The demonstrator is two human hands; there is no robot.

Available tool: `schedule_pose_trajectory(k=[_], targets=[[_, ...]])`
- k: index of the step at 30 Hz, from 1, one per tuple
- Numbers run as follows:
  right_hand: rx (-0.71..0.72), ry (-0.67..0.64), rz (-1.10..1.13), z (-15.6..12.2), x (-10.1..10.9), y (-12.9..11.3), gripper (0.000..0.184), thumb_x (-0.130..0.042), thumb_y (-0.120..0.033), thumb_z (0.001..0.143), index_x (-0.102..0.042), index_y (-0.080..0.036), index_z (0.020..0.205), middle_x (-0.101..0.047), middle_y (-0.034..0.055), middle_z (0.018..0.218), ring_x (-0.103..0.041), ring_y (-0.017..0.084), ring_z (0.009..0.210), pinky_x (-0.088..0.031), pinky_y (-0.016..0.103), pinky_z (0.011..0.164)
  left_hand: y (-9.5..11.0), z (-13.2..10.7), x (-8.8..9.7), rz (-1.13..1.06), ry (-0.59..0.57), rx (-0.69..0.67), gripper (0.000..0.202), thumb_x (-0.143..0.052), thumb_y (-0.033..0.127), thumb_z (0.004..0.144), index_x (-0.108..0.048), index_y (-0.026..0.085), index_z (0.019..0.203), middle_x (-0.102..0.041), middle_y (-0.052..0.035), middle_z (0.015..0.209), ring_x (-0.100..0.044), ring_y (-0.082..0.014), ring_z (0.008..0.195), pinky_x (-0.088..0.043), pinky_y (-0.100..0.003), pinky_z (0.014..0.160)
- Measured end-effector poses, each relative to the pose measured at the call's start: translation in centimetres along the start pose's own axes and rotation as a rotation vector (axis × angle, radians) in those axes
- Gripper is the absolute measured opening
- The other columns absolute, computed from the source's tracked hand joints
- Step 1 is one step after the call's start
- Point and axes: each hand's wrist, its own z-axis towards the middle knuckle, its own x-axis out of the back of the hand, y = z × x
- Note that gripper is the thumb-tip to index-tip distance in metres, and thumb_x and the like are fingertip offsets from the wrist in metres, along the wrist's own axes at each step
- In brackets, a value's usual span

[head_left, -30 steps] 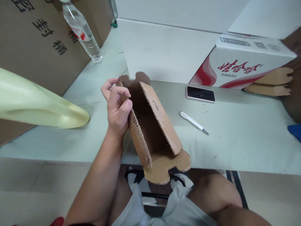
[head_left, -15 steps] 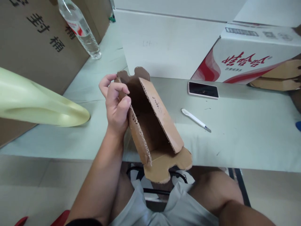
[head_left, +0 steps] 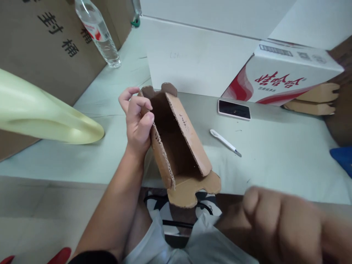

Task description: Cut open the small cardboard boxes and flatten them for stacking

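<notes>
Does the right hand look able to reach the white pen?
Probably yes: the right hand hangs at the near edge of the table, and only bare surface lies between it and the white pen.

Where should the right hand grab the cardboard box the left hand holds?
Probably pinch the cardboard box by its right wall, near the lower end, coming from the right: the left hand grips the left wall, and the right wall's edge stands bare, nearest the right hand.

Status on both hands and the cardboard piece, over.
Left hand grips folded cardboard piece by its left wall, above table edge. Right hand blurred, low right, clear of it. Pen and phone on table beyond, untouched.
</notes>
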Motion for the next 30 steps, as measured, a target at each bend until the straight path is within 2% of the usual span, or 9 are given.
schedule_pose_trajectory(k=[3,5,10,15,18,21,24,26,30], targets=[[0.048,0.296,-0.013,5.5,3.5,0.7,0.032,-0.071,-0.043,0.095,-0.069,-0.037,0.126,-0.063,0.0058,0.131,-0.058,0.03,0.135,-0.053,0.053,0.114,0.1,-0.1,-0.1,-0.043,0.011,-0.007,0.062,-0.067,0.084,0.078,-0.057,0.024,0.081,-0.051,-0.0106,0.119,-0.045,-0.0339,0.131,-0.043,-0.048,0.105],[0.111,0.57,-0.084,8.6,4.9,0.2,0.037,-0.075,-0.039,0.091,-0.07,-0.03,0.127,-0.055,0.0099,0.141,-0.048,0.034,0.144,-0.045,0.057,0.122,0.1,-0.1,-0.1,-0.055,0.017,-0.006,0.061,-0.068,0.084,0.077,-0.058,0.024,0.082,-0.052,-0.0097,0.12,-0.046,-0.0337,0.132,-0.043,-0.047,0.106],[0.09,0.531,-0.231,11.0,5.7,-0.7,0.017,-0.072,-0.038,0.094,-0.07,-0.026,0.106,-0.049,0.0092,0.15,-0.035,0.034,0.154,-0.032,0.053,0.131,-0.1,-0.3,0.0,-0.044,0.016,-0.012,0.061,-0.066,0.083,0.079,-0.059,0.024,0.084,-0.053,-0.0093,0.123,-0.047,-0.0333,0.132,-0.043,-0.048,0.11],[-0.003,0.722,-0.363,9.6,6.3,1.4,0.037,-0.069,-0.04,0.092,-0.066,-0.027,0.127,-0.055,0.0119,0.149,-0.044,0.039,0.149,-0.043,0.059,0.122,0.1,-0.2,0.1,-0.112,0.067,-0.025,0.054,-0.071,0.076,0.078,-0.057,0.024,0.085,-0.053,-0.0082,0.113,-0.045,-0.0319,0.132,-0.037,-0.047,0.114],[-0.074,0.872,-0.385,9.8,6.4,3.2,0.036,-0.07,-0.04,0.092,-0.066,-0.026,0.124,-0.062,0.0133,0.141,-0.055,0.039,0.141,-0.05,0.06,0.115,0.3,-0.1,-0.1,-0.219,0.104,-0.04,0.046,-0.075,0.064,0.079,-0.055,0.024,0.085,-0.052,-0.0076,0.112,-0.054,-0.0283,0.116,-0.043,-0.043,0.104],[-0.163,1.031,-0.275,11.0,5.3,4.8,0.029,-0.073,-0.037,0.092,-0.065,-0.028,0.119,-0.068,0.0123,0.133,-0.066,0.035,0.129,-0.058,0.054,0.106,0.3,0.0,-0.3,-0.272,0.121,-0.081,0.038,-0.069,0.059,0.088,-0.056,0.023,0.087,-0.05,-0.0054,0.099,-0.058,-0.0223,0.093,-0.045,-0.04,0.092],[-0.178,1.142,-0.067,12.4,3.5,5.6,0.058,-0.073,-0.033,0.093,-0.047,-0.034,0.146,-0.072,0.01,0.126,-0.073,0.03,0.119,-0.063,0.049,0.097,-0.4,0.1,-0.5,-0.288,0.107,-0.072,0.036,-0.059,0.06,0.097,-0.056,0.025,0.103,-0.052,-0.0036,0.101,-0.056,-0.0165,0.078,-0.048,-0.036,0.082],[-0.152,1.15,0.064,12.9,2.7,5.6,0.074,-0.068,-0.027,0.096,-0.03,-0.038,0.158,-0.076,0.0074,0.121,-0.076,0.026,0.112,-0.064,0.048,0.096,-1.0,0.0,-0.5,-0.218,0.077,-0.066,0.042,-0.063,0.064,0.095,-0.053,0.029,0.116,-0.056,-0.0044,0.111,-0.059,-0.0174,0.085,-0.05,-0.035,0.082],[-0.061,0.975,0.056,13.0,2.9,5.1,0.043,-0.068,-0.027,0.093,-0.062,-0.03,0.135,-0.074,0.0112,0.135,-0.074,0.029,0.122,-0.062,0.048,0.103,-1.4,-0.2,-0.3,0.03,-0.029,-0.143,0.059,-0.074,0.068,0.087,-0.056,0.032,0.13,-0.059,-0.0073,0.133,-0.057,-0.0269,0.127,-0.049,-0.046,0.11]])
